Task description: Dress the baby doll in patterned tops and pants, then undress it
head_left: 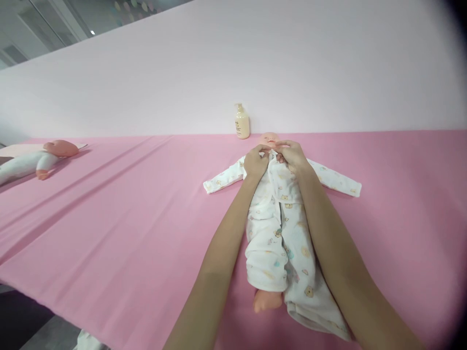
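Note:
A baby doll [269,140] lies on its back on the pink-covered table, its head toward the white wall. It wears a white printed baby outfit [299,243] with small bear and coloured motifs. My left hand [256,161] is closed on the outfit's collar below the doll's chin. Beside it, my right hand [293,154] pinches the collar from the other side, partly covering the doll's small hand. Both sleeves lie stretched out sideways. One bare foot [267,300] shows below a trouser leg; the other leg's cloth lies long and flat, with no foot visible.
A pale yellow pump bottle [242,122] stands against the white wall [164,92] behind the doll's head. Another doll [27,165] in white lies at the far left of the pink sheet [127,233]. The table's front edge runs along the lower left.

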A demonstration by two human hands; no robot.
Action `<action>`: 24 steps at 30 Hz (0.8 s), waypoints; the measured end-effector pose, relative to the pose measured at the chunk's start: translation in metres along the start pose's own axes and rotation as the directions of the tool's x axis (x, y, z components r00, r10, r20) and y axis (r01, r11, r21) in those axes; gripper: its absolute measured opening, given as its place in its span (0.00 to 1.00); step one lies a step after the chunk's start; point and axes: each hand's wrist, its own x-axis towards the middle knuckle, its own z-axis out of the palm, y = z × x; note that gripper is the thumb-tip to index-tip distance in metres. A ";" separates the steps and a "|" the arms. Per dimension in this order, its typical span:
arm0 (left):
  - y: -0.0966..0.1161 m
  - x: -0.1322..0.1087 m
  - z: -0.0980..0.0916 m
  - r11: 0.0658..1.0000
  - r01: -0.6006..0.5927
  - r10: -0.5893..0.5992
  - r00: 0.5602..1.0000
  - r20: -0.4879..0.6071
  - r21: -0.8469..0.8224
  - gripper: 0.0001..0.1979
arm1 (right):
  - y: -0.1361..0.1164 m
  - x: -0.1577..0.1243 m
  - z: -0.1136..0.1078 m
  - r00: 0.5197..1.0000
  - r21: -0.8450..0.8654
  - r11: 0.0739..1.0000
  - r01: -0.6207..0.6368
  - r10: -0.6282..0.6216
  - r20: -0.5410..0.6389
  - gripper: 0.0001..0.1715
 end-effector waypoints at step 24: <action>0.003 -0.001 -0.001 0.999 0.046 -0.046 0.999 -0.014 -0.015 0.13 | -0.001 -0.006 -0.002 0.993 -0.037 0.997 0.067 -0.063 0.098 0.19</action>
